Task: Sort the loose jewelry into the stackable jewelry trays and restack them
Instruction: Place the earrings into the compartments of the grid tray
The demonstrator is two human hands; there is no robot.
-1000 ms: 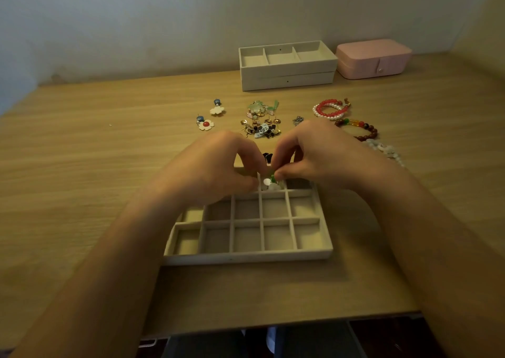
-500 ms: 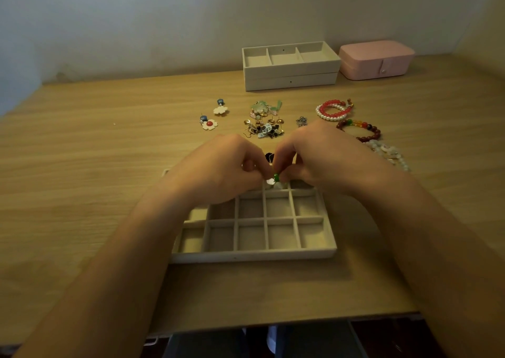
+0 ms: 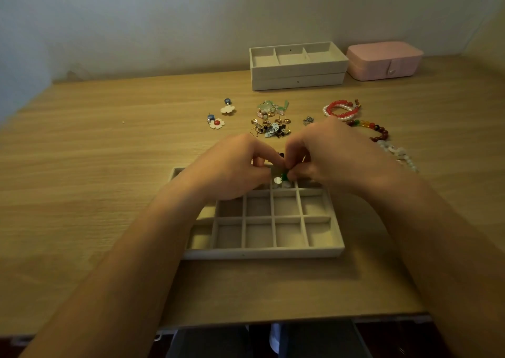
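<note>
A beige grid tray (image 3: 262, 252) with several small compartments lies on the desk in front of me. My left hand (image 3: 232, 169) and my right hand (image 3: 330, 155) meet over its far row, fingertips pinching a small green and white earring (image 3: 282, 178) between them. Beyond the hands lie a heap of small earrings (image 3: 272, 124), two white flower earrings (image 3: 221, 117), and bead bracelets (image 3: 341, 110) at the right. Two stacked beige trays (image 3: 297, 66) stand at the back.
A shut pink jewelry box (image 3: 385, 59) sits by the wall, right of the stacked trays. A multicoloured bead bracelet (image 3: 374, 130) and a pale one (image 3: 399, 155) lie beside my right hand. The wooden desk's (image 3: 95, 166) front edge runs just under my forearms.
Both hands stay together over the tray's far row, working the same small earring. The view has shifted slightly; nothing else on the desk has moved.
</note>
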